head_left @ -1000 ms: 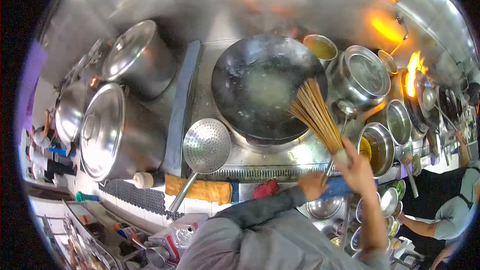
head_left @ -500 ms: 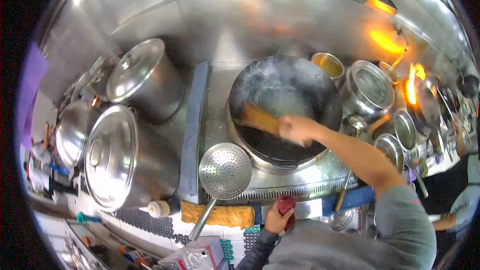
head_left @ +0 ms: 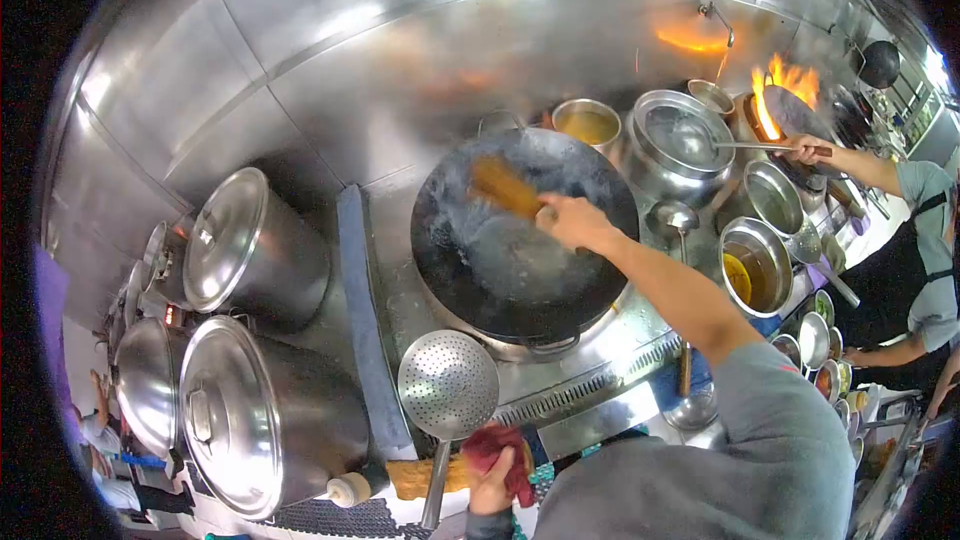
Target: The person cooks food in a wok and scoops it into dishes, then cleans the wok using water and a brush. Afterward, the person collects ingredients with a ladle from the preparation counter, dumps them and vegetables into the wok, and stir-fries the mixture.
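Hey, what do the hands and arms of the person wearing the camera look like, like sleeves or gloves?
The right hand is ungloved; that arm is bare up to a short grey sleeve with a small reddish mark. The left hand is ungloved too, with a dark sleeve at the wrist.

The right hand (head_left: 577, 224) is curled, its forearm (head_left: 672, 292) extended behind the fingers (head_left: 552, 208); the left hand (head_left: 490, 485) is clenched bodyward of them.
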### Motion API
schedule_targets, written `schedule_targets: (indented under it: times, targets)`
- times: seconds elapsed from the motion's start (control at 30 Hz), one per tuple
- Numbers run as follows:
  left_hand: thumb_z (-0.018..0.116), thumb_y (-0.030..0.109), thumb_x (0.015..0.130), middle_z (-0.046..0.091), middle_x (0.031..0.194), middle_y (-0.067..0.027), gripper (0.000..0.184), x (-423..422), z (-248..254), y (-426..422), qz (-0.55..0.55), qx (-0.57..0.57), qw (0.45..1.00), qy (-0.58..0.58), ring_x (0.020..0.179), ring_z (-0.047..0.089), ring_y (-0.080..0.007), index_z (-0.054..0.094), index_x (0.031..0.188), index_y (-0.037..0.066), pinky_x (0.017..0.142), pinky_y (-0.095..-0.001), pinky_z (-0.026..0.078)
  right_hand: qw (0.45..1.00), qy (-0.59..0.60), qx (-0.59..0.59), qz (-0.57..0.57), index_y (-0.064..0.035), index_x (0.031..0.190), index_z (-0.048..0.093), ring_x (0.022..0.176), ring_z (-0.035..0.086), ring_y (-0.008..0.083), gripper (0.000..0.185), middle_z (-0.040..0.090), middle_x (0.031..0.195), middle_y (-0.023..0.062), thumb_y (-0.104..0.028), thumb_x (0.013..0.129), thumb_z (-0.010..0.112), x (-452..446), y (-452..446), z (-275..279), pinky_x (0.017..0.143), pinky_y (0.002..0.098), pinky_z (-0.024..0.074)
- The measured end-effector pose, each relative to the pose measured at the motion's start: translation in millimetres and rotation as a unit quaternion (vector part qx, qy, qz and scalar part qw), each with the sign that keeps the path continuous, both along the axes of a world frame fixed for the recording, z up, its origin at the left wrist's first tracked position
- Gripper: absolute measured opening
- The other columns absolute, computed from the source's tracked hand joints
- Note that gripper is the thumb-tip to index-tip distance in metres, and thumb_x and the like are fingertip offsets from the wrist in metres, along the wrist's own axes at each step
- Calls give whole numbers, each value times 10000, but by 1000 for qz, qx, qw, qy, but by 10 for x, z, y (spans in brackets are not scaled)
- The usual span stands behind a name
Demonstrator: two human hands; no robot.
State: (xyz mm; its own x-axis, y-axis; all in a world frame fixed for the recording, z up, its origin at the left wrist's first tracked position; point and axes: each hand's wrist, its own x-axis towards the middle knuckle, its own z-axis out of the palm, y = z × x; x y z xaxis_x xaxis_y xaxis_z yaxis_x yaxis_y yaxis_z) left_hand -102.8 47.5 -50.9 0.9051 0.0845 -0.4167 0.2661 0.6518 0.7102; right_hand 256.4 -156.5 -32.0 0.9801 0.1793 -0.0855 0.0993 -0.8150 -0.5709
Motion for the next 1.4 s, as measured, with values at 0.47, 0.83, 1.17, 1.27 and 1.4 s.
schedule_targets:
  times: [0.47,0.83,1.17,1.27,1.4]
  targets:
    - [609,-6,753,596,823,-130,441,-338,-35,212,8,58,994,90,622,593,-222,497,1178,18,514,-324,505,968,185,66,158,-68,1189,563,996,609,376,469,633,1081,213,-380,843,512,-437,480,-333,871,410,484]
    - [589,40,847,613,829,-104,251,323,110,-86,-12,27,999,45,653,603,-197,542,1091,2,535,-310,506,999,-7,-3,-36,-131,1110,629,969,613,380,374,649,1025,195,-347,848,470,317,-388,-64,883,445,485]
    - [593,222,908,607,796,-64,332,367,-241,-559,43,-52,991,118,624,568,-172,507,1188,65,516,-312,479,980,-31,195,-4,-165,1346,446,972,633,331,524,649,1033,203,-378,882,562,-747,-688,-45,835,370,481]
    - [458,480,938,600,777,-78,444,726,-528,-693,67,246,967,-25,647,580,-207,553,1048,61,544,-347,490,961,-79,263,-21,-43,1367,403,1185,530,281,529,561,1259,172,-161,882,580,-1607,-1373,2,988,355,393]
    - [485,492,912,595,745,-84,426,1458,-575,-771,68,-17,988,138,635,583,-219,568,884,75,551,-390,498,960,-17,248,-126,27,1351,401,1104,560,214,568,584,1196,219,-181,864,607,-2624,-2002,-332,940,332,424]
